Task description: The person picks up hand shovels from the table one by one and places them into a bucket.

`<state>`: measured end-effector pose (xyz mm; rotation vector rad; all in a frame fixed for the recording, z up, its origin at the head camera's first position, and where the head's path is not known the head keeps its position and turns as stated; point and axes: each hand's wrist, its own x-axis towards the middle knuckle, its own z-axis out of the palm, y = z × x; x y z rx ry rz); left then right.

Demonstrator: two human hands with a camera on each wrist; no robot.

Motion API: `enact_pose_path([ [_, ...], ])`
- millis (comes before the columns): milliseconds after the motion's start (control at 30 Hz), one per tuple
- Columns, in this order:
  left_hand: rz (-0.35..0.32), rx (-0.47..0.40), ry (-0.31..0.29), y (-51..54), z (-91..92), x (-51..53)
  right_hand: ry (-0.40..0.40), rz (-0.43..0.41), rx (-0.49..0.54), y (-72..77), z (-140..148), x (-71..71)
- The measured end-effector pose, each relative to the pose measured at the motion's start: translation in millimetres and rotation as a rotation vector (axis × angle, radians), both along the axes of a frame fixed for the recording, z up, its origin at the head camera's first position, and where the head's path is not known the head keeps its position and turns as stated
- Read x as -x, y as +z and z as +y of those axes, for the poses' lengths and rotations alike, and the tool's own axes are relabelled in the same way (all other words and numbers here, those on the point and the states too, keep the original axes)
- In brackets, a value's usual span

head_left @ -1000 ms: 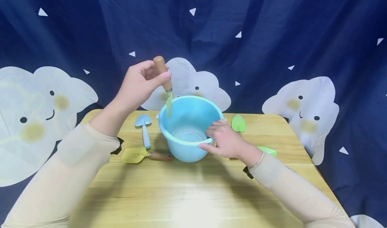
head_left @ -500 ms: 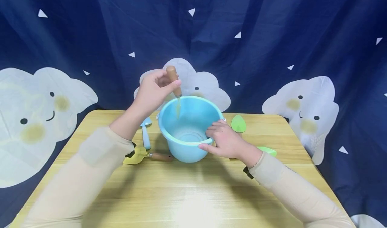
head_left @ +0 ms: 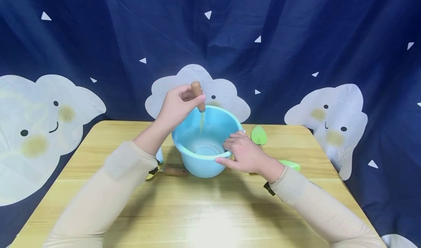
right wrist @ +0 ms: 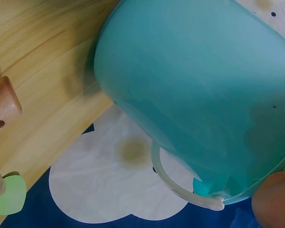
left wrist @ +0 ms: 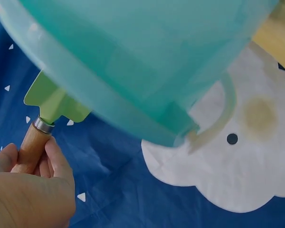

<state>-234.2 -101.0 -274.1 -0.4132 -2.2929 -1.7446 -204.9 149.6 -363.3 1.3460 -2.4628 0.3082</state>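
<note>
Work appears little advanced: the wooden-handled tool, pinched in the left grip, hangs unreleased with its blade in the mouth of the bucket, the right grip clasps the bucket's rim, and the yellow shovel and two green tools lie outside on the table.

we see a pale wooden table with a white glare on its near part. behind it hangs a dark blue curtain, printed with small white triangles and smiling white clouds with yellowish cheeks. on the tabletop we find two green shovels, a yellow shovel and a light blue handle, all partly hidden.
</note>
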Motion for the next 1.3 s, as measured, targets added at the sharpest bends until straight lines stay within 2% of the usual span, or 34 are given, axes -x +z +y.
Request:
enact_pose_path([
  [267,-0.025,0.019,-0.017,-11.4,9.6,5.6,0.002,0.009,0.002,1.1,0,-0.1],
  [733,-0.116,0.129,-0.046,-29.6,24.9,11.0,0.004,0.013,0.001,-1.1,0,0.8],
  [1133,-0.181,0.215,-0.086,-37.5,35.3,12.1,0.014,0.029,0.009,-0.4,-1,0.5],
  [1300,-0.202,0.217,-0.105,-42.6,38.7,15.0,0.010,0.032,0.010,-0.7,-1,0.5],
])
